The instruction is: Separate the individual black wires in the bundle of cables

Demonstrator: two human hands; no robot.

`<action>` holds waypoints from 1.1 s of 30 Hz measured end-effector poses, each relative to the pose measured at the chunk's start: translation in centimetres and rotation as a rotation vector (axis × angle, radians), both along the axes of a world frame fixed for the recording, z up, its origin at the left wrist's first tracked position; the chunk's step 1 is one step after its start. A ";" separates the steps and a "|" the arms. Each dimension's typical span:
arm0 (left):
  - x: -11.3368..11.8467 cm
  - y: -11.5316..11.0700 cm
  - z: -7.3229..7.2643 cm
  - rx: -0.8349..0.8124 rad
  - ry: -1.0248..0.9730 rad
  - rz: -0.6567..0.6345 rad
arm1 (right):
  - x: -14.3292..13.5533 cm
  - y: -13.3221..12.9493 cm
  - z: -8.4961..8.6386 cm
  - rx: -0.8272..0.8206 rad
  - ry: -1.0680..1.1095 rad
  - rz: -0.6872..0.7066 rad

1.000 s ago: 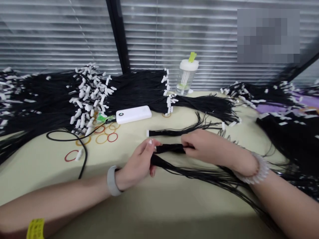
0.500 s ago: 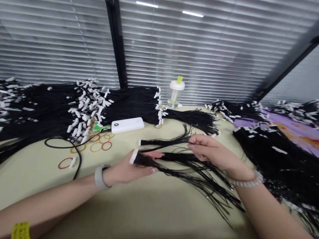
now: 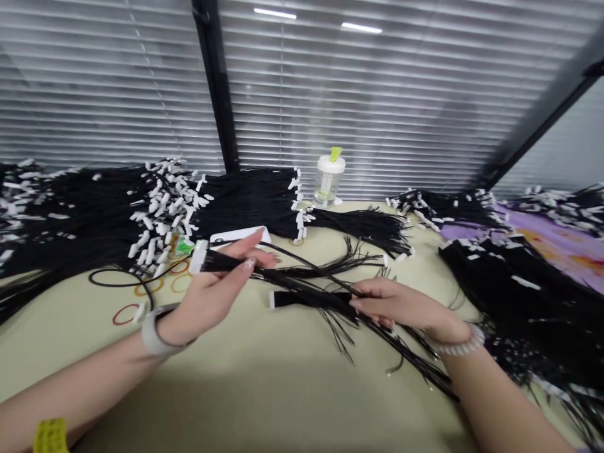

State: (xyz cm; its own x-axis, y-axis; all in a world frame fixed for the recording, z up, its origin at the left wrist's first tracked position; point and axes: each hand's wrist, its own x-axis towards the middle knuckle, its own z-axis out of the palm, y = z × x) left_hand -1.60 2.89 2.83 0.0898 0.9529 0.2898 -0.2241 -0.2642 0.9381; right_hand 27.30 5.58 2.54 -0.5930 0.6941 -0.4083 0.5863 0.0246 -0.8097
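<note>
My left hand (image 3: 221, 283) is closed on a black wire harness near its white connector (image 3: 199, 257), thumb across the wires. From there the harness runs right toward my right hand (image 3: 401, 306), whose fingers pinch black wires (image 3: 349, 299). A second harness with a white connector (image 3: 272, 299) lies under those wires, its connector pointing left; whether my right fingers hold it too I cannot tell. Behind them, more black wires (image 3: 316, 270) lie loosely, with a small white connector (image 3: 385, 260) at their right end.
Piles of black wires with white connectors stand at the left (image 3: 85, 214), the back (image 3: 245, 198) and the right (image 3: 519, 296). A white power bank (image 3: 236, 236) with a black cable (image 3: 113, 284), rubber bands (image 3: 125, 314) and a lidded clear cup (image 3: 329, 179) are on the table.
My left hand has moved left and up with its harness, now partly covering the power bank. My right hand has lowered slightly onto the wires.
</note>
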 end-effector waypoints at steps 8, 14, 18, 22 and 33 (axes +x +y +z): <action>0.0 -0.5 2.8 -0.155 -0.394 -0.086 | -1.5 -0.3 -0.7 0.057 0.078 -0.023; -0.2 -0.7 3.6 -0.219 -0.485 -0.062 | -2.2 -1.2 -0.2 0.030 0.115 -0.005; -0.3 -0.2 3.4 -0.163 -0.495 -0.035 | -2.9 -2.7 0.4 -0.102 0.157 0.060; -0.7 0.0 3.3 -0.084 -0.419 -0.040 | -3.1 -3.2 0.0 -0.183 0.241 0.062; -3.2 2.6 2.2 0.180 0.265 0.313 | -0.3 -2.4 0.4 0.068 1.129 -0.528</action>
State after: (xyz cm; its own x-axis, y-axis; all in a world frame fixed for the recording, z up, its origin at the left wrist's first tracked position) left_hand -4.76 5.48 5.00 -0.1013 0.8826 0.4591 0.1346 -0.4451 0.8853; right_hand 26.96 3.16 2.92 -0.2306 0.9537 0.1932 -0.4842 0.0598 -0.8729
